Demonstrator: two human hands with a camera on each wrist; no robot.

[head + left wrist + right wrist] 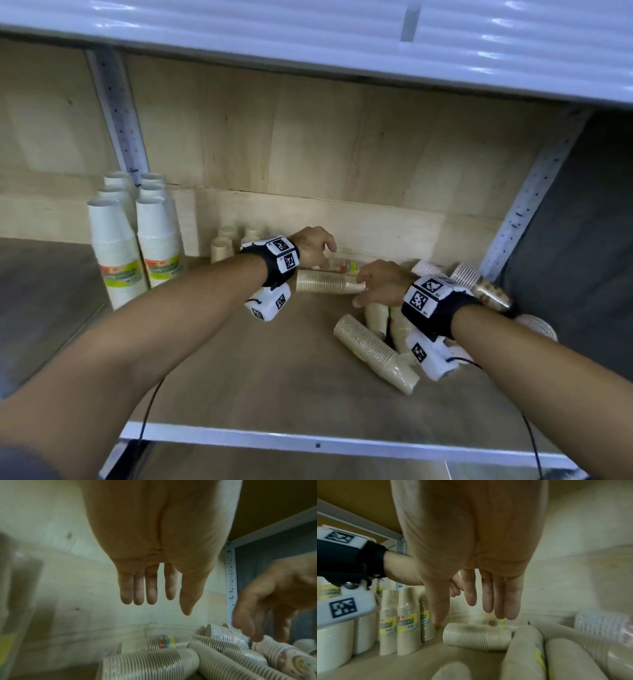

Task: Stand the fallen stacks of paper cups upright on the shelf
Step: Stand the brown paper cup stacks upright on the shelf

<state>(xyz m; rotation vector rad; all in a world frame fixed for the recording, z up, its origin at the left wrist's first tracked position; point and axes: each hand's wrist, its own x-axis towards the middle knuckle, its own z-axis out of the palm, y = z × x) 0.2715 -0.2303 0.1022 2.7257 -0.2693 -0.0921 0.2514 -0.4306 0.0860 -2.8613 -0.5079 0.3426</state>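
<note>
Several beige stacks of paper cups lie fallen on the wooden shelf (260, 387). One lying stack (323, 281) (149, 665) (476, 637) points left to right between my hands. My left hand (325, 251) (164, 605) hovers just above and behind it, fingers straight, holding nothing. My right hand (361, 291) (467, 615) is at that stack's right end, fingers hanging straight just over it; whether they touch is unclear. Behind it lies a stack with a coloured label (342, 265) (164, 641). More fallen stacks (375, 353) lie under my right wrist.
Tall white upright stacks (116, 246) stand at the left, with small beige upright stacks (222, 246) (406, 622) behind them. Patterned fallen stacks (493, 294) crowd the right corner by the metal post (534, 192). An upper shelf (308, 41) hangs overhead.
</note>
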